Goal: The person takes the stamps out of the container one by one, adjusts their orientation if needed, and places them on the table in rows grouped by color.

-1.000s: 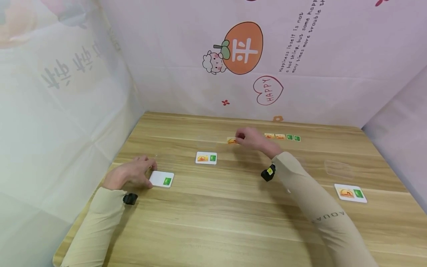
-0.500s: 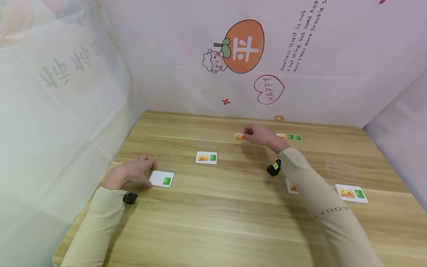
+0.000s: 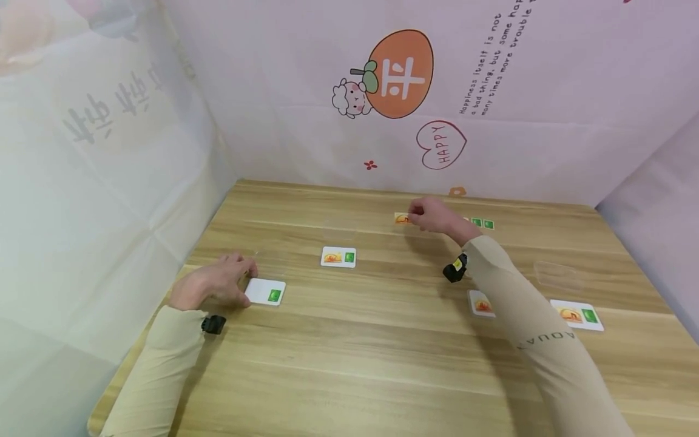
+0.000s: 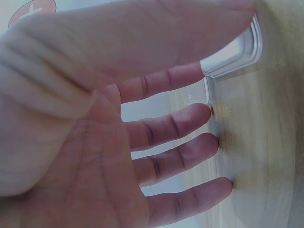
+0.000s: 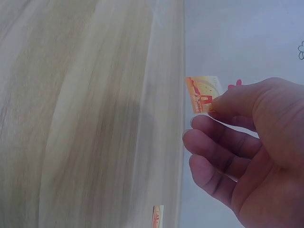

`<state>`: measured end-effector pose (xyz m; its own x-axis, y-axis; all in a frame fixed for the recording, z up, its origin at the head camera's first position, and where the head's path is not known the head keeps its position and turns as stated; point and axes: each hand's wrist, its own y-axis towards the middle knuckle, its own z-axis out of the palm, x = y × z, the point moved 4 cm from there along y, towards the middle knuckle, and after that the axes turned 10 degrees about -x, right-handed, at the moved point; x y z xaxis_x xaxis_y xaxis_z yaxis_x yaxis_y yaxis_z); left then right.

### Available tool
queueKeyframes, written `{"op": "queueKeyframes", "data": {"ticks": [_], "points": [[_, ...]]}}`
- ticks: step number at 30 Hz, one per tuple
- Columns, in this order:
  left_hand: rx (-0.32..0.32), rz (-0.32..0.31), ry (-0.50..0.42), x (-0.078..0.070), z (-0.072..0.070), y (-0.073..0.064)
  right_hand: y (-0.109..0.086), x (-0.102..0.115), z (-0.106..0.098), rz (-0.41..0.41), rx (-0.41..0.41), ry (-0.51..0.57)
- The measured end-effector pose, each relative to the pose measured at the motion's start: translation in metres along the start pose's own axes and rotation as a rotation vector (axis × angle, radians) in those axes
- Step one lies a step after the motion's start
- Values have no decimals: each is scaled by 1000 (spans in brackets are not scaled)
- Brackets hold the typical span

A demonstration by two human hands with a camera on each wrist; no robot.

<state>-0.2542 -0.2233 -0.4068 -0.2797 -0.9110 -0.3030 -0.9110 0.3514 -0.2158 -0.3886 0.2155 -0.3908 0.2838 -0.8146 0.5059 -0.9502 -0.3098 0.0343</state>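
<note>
Between thumb and index finger, my right hand pinches an orange stamp with a red building on it. In the head view this stamp hangs above the far part of the table. My left hand grips a small white plastic case by its left end, the thumb at the near side and the index finger at the far side. One green stamp lies on the right of that case. In the left wrist view the other fingers extend past the case, tips near the tabletop.
Another white case, bearing an orange and a green stamp, lies mid-table. Two more, a case and a case, lie right, partly behind the right sleeve. Clear lids lie behind cases. Green stamps sit near the back wall.
My right hand has moved right and slightly back with the orange stamp, and now covers most of the orange stamps in the back row. My left hand stays at its case.
</note>
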Motion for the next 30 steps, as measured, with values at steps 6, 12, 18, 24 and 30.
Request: {"op": "queueKeyframes", "data": {"ticks": [6, 12, 18, 24, 30], "points": [[-12, 6, 2, 0, 1, -4, 3, -4, -2, 7, -12, 8], [-3, -17, -9, -1, 3, -5, 3, -10, -2, 26, -14, 15], [-7, -6, -1, -3, 2, -1, 4, -19, -6, 55, -22, 30], [-3, -7, 2, -2, 1, -2, 7, -25, -7, 62, -19, 36], [-11, -3, 4, -2, 0, -1, 7, -33, -9, 104, -8, 44]]}}
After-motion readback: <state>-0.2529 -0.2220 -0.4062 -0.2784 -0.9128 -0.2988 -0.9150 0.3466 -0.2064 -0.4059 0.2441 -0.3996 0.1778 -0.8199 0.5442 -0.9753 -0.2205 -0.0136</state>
